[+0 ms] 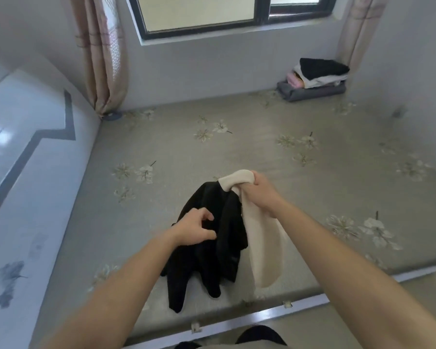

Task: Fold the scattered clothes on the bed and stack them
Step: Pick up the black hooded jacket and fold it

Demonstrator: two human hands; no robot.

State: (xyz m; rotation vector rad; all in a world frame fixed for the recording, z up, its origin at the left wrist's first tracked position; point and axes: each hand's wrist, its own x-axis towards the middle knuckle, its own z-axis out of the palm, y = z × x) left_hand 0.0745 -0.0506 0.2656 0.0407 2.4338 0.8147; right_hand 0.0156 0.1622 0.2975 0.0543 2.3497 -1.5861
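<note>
Head cam feed from my end, going left to right. Far left is a glossy white panel (pixel 23 172) with a dark zigzag stripe, running along the left edge of the bed (pixel 237 147). A beige curtain (pixel 101 59) hangs down to the bed's far left corner, with the window (pixel 212 11) beside it.

Near the middle of the front edge, the left hand (pixel 194 229) is on the black garment (pixel 212 260), fingers and thumb curled in and pinching a bit of the fabric. The garment hangs bunched up, its lower ends dangling close to the front edge; I can't tell if they actually touch the mattress.

Just right of that, the right hand (pixel 259 191) is raised over the bed, fist closed tight around a cream cloth (pixel 259 243). One bit of it loops over the knuckles and the rest droops down past the wrist, touching the black garment's side. I honestly can't tell if the black and cream are one piece or two.

In the far right corner there's a stack of folded clothes (pixel 315 76): grey at the bottom, pink and white in the middle, black on top. A second curtain (pixel 358 28) hangs right behind it.
</note>
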